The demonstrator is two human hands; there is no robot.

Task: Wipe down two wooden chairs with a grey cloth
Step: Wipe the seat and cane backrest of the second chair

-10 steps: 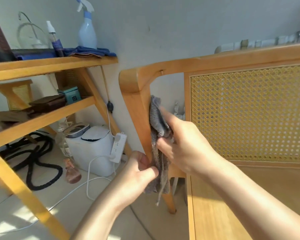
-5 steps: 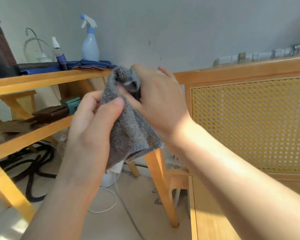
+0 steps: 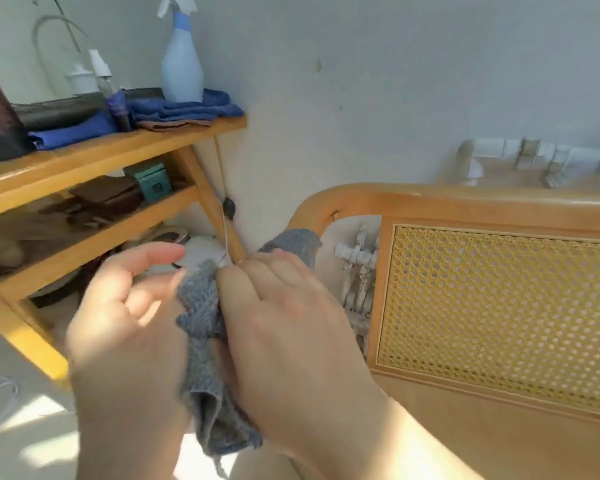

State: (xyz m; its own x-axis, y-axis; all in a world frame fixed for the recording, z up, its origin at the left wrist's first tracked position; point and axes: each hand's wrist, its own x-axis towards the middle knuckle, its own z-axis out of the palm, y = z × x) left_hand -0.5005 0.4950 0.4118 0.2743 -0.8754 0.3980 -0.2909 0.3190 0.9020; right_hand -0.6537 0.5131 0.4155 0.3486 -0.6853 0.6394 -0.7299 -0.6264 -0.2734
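Gripping a crumpled grey cloth (image 3: 201,320) in my right hand (image 3: 291,341), I spread my left hand (image 3: 125,341) beside it, left of a cane-backed wooden chair (image 3: 465,209).

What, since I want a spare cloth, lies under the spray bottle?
The spray bottle appears to stand on a folded blue cloth, above a brown cloth on the wooden shelf. What lies directly beneath its base is covered.

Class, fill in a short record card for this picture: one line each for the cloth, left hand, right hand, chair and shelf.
grey cloth: bunched between both hands
left hand: fingers relaxed, beside the grey cloth
right hand: grips the grey cloth
chair: wooden frame, cane back panel
shelf: holds spray bottle, blue cloths
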